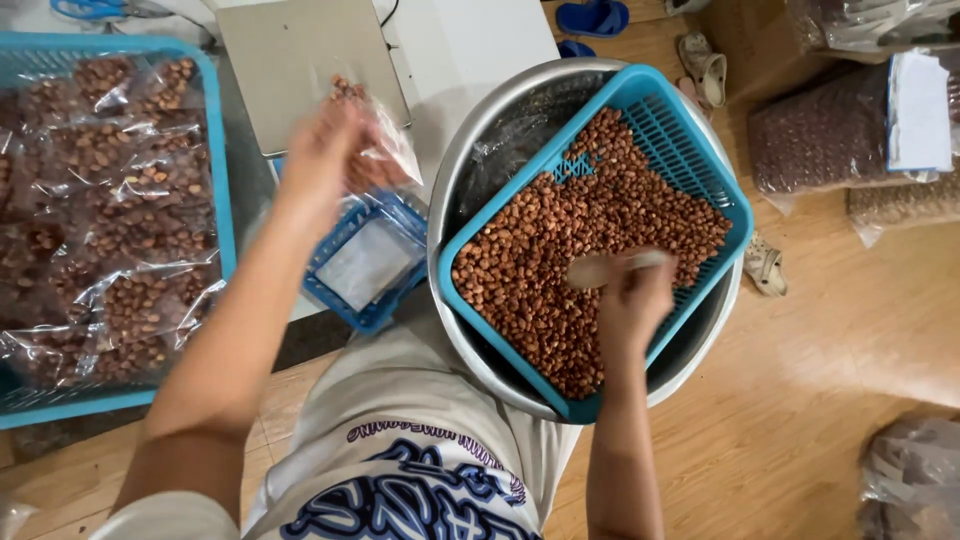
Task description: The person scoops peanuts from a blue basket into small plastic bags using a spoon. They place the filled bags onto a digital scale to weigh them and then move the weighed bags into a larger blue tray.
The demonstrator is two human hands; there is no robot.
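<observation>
two hands share our work: our left hand [325,150] pinches a clear bag of peanuts [380,150] open over the scale [300,60], while our right hand [635,300], closed on a scoop [600,268], digs into the blue basket [700,150] of peanuts.

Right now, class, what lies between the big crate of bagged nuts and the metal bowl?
In the head view, a small blue basket holding a pale flat sheet, below the left hand.

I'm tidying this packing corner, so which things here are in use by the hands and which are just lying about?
In use: left hand holding a clear bag of nuts; right hand holding a scoop over the blue basket of nuts.

Lying about: sandals, big sacks.
</observation>
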